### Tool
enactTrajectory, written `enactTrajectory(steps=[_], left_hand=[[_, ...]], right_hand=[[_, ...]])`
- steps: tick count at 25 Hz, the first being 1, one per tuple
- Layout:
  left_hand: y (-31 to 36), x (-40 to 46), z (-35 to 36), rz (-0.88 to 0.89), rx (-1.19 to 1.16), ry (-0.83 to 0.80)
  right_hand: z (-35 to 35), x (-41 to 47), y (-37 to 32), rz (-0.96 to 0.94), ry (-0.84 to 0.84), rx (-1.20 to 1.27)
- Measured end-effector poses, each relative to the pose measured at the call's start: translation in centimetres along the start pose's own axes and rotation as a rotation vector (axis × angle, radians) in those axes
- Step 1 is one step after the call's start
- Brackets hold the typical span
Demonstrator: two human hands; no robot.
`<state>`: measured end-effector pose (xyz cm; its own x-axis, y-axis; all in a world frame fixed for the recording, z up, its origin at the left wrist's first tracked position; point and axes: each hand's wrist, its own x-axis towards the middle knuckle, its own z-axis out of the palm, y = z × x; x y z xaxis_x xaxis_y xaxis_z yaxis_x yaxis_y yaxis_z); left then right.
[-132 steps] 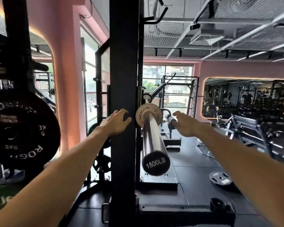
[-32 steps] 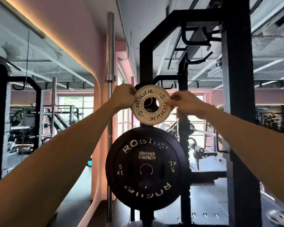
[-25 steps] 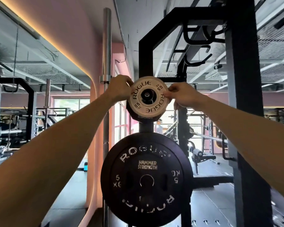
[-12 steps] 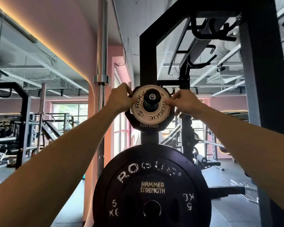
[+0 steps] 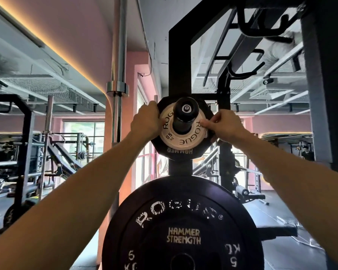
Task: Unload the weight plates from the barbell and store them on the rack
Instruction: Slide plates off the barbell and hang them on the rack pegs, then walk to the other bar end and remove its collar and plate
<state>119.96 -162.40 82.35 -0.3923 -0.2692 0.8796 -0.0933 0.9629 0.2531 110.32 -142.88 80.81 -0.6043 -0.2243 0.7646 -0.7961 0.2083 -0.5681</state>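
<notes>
Nearest, at six o'clock, a big black plate point(image 5: 183, 227) marked for five kilos hangs on the rack point(image 5: 179, 61), filling the low middle of the view. Both bare forearms reach up past it toward twelve o'clock. Above it, the small pale plate point(image 5: 180, 136) sits threaded over a black peg point(image 5: 184, 115) on the rack's upright, lying flat against a dark many-sided plate point(image 5: 183, 152) behind it. The left hand point(image 5: 146, 122) grips the pale plate's rim at nine o'clock, fingers point(image 5: 151, 107) curled over the edge. The right hand point(image 5: 225, 124) pinches the rim at three o'clock, its thumb pressed on the plate's face. Just left of the left hand, at about ten o'clock, a chrome barbell point(image 5: 118, 55) stands upright against the pink wall point(image 5: 76, 26). Farther off at nine o'clock, more frames and machines point(image 5: 53, 149) crowd before a bright window point(image 5: 84, 137).
</notes>
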Motion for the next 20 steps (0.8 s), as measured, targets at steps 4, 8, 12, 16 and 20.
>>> enactTrajectory(steps=[4, 8, 12, 16, 20], left_hand=[[0.8, -1.8, -0.5, 0.014, 0.087, -0.043], [1.8, -5.4, -1.0, -0.005, 0.032, -0.184], [4.3, -12.7, 2.5, -0.065, -0.027, -0.285], [9.1, -19.6, 7.4, 0.004, -0.125, -0.691], [13.8, -26.7, 11.6, 0.12, -0.282, -0.953]], right_hand=[[0.0, -1.8, -0.7, 0.012, -0.016, -0.105], [-1.5, -5.8, 0.2, 0.014, -0.208, -0.226], [-3.0, -11.4, 3.9, 0.111, -0.269, -0.353], [-6.2, -17.8, 9.2, 0.27, -0.323, -0.493], [-10.3, -26.5, 14.7, 0.489, -0.335, -0.569]])
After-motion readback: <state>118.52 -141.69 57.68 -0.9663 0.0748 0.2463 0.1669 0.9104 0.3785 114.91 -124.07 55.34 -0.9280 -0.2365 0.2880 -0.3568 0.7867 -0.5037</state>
